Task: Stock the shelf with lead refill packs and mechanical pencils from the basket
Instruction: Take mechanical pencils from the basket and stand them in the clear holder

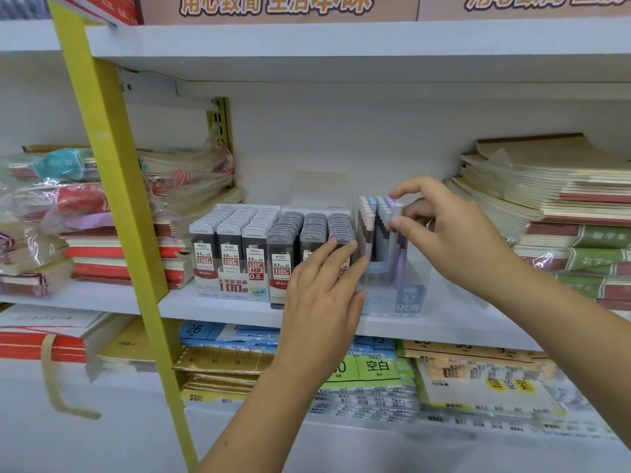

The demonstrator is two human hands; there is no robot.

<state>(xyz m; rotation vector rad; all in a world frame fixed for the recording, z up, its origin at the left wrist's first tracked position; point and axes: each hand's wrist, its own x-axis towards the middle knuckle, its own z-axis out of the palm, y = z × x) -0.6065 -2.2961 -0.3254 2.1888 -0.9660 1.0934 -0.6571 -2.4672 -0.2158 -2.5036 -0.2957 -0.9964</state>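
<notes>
My left hand (326, 285) steadies, fingers flat, the clear plastic box of pastel mechanical pencils (382, 295), grey lead refill packs (269, 240) just left of it, so my right hand (450, 233) can pinch a lilac pencil (398, 259) inside.

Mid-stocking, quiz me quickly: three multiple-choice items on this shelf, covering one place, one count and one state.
1. Where does the pencil box stand?
A. behind the notebooks
B. right of the 0.7 packs
C. on the lower shelf

2. How many rows of 0.5 packs are there?
A. three
B. five
C. one

3. What is the right hand doing?
A. hanging idle
B. lying flat on the shelf
C. pinching the mechanical pencils

Key:
1 B, it sits just right of them.
2 A, three labelled fronts show.
3 C, thumb and forefinger close on the pencil tops.
</notes>
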